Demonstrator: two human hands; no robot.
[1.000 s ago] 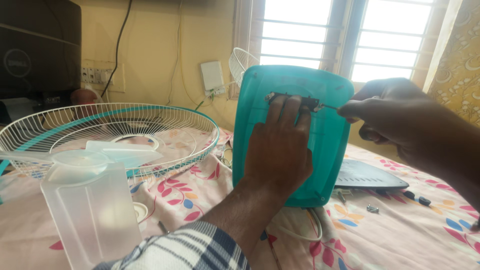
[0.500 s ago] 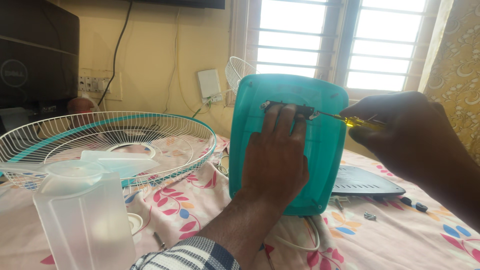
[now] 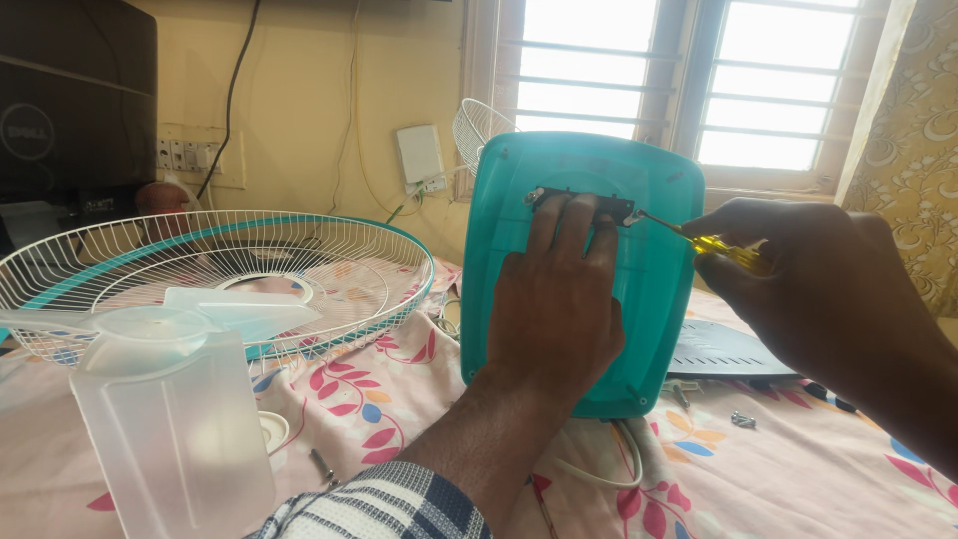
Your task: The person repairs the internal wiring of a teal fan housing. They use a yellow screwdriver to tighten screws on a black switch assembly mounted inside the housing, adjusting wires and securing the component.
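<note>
I see my left hand point(image 3: 555, 304) pressed flat against the upright teal plastic panel point(image 3: 579, 269), fingers together and pointing up, fingertips just under the dark strip point(image 3: 582, 203) fastened near the panel's top edge; the palm is spread and grips nothing, it only braces the panel. My right hand point(image 3: 813, 284) is curled tight around a yellow-handled screwdriver point(image 3: 699, 240), whose thin shaft runs leftward so the tip meets the right end of that dark strip. The panel stands on its lower edge on a bed covered by a pink floral sheet point(image 3: 399, 399), roughly in the middle of my view and below the barred window point(image 3: 689, 80). To the left, a white wire fan guard with a teal rim point(image 3: 215, 265) lies tilted on the sheet, and in front of it sits a translucent fan blade piece point(image 3: 165, 399), near my striped sleeve point(image 3: 379, 509). A second wire guard point(image 3: 479, 130) peeks out behind the panel's upper left corner. On the right, behind my right hand, a grey flat device point(image 3: 718, 349) lies on the sheet, with a few loose screws point(image 3: 740, 419) near it. A white cable point(image 3: 609, 469) loops out from under the panel's base. A dark monitor point(image 3: 75, 100) stands at the far left against the yellow wall.
</note>
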